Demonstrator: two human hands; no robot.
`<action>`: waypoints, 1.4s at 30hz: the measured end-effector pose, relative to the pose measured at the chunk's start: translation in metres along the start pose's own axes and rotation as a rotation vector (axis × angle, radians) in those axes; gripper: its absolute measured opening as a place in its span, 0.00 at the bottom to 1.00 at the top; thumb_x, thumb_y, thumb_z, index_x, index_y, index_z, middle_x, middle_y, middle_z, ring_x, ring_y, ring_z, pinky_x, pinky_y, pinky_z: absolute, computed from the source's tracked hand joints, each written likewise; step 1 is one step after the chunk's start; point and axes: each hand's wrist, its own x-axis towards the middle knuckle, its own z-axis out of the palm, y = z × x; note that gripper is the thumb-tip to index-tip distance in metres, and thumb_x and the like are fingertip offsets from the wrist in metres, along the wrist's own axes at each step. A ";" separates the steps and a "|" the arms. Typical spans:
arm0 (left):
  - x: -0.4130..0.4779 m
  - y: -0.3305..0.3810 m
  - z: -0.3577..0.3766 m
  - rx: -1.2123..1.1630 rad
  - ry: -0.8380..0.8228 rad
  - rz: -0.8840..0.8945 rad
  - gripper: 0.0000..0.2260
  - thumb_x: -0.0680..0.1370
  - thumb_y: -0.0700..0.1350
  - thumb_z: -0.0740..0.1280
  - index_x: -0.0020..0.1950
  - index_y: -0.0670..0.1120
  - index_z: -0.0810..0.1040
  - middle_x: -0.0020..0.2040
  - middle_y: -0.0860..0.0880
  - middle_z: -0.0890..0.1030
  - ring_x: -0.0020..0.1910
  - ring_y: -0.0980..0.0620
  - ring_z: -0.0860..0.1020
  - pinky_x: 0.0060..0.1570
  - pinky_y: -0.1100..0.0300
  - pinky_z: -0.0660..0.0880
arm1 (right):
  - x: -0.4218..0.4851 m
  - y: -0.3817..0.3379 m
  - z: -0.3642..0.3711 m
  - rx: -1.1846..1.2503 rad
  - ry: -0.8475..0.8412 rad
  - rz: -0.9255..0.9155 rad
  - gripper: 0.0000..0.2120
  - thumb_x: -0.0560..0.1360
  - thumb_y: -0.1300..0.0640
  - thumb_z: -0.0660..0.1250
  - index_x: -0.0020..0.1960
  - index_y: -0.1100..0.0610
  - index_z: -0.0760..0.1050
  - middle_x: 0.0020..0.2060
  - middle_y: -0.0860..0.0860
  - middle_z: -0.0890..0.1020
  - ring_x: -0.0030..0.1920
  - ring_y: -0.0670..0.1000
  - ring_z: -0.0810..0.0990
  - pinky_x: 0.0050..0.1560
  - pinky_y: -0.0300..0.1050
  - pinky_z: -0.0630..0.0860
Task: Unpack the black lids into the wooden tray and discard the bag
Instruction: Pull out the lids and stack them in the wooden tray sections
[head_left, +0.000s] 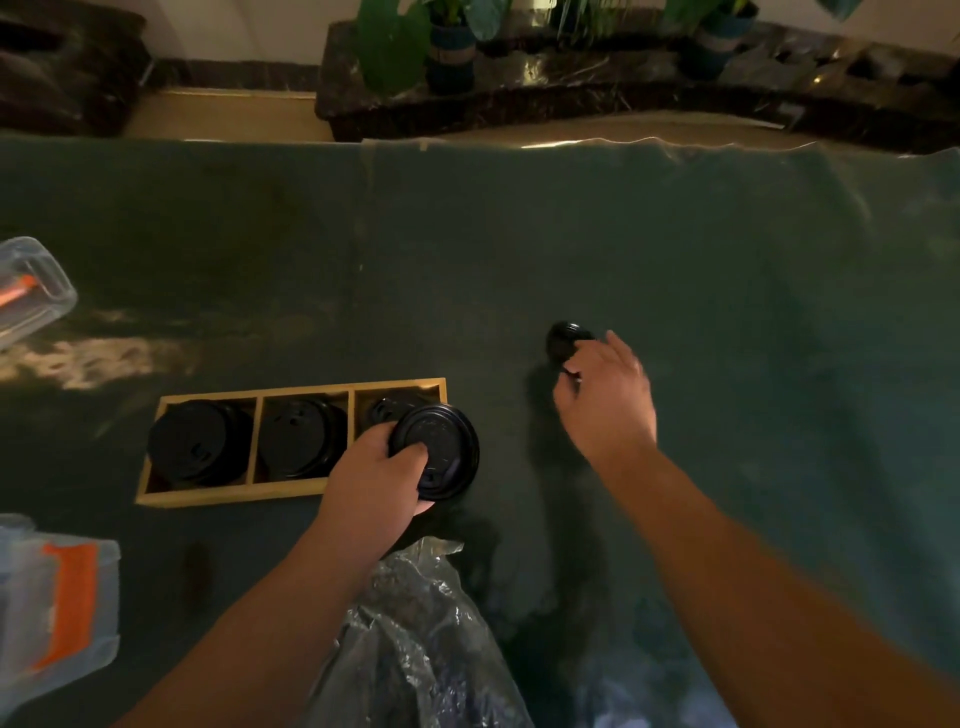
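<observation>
On the near left of the green desk (467, 249) sits the wooden tray (228, 496), its three compartments each already holding black lids: a stack on the left (200, 441), a stack in the middle (300, 436), and a lower one on the right (387, 408), partly covered from view. The left hand (374, 480) is closed on another black lid (441, 449), thumb on top and fingers beneath, holding it over the tray's right end, just above that last compartment. Further right and well apart from the tray, the right hand (605, 397) curls over a lone lid on the desk (563, 340); its fingers touch the rim, but whether they have pinched it yet I cannot tell. The clear plastic bag (415, 639) lies crumpled at the near edge between the forearms, not yet discarded. By my judgement the unpacking is nearly finished: two lids remain to go in, then the bag. Dim light makes the lids in each stack impossible to count, and it hides whether any lids are left inside the bag, whose lower part is cut off by the frame. Clear containers at the left edge are only partly visible.
</observation>
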 end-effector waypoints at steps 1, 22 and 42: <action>0.000 0.001 0.001 -0.008 0.003 -0.004 0.14 0.84 0.39 0.67 0.46 0.58 0.79 0.50 0.54 0.82 0.48 0.53 0.81 0.42 0.53 0.83 | -0.017 -0.018 -0.006 0.130 0.050 -0.092 0.06 0.76 0.63 0.73 0.52 0.61 0.83 0.63 0.59 0.85 0.74 0.65 0.73 0.74 0.55 0.69; -0.024 -0.009 -0.053 -0.253 -0.021 -0.099 0.09 0.86 0.45 0.64 0.52 0.53 0.83 0.54 0.45 0.86 0.51 0.49 0.86 0.30 0.64 0.82 | -0.132 -0.158 -0.007 0.150 -0.210 -0.465 0.07 0.75 0.56 0.63 0.53 0.53 0.74 0.57 0.50 0.81 0.45 0.53 0.79 0.49 0.49 0.70; 0.034 -0.020 -0.069 0.179 0.092 0.228 0.11 0.81 0.53 0.71 0.52 0.65 0.69 0.45 0.53 0.86 0.39 0.51 0.88 0.41 0.49 0.87 | -0.044 -0.152 0.012 0.705 -0.509 0.290 0.10 0.79 0.50 0.70 0.60 0.49 0.80 0.53 0.49 0.87 0.52 0.50 0.86 0.55 0.52 0.84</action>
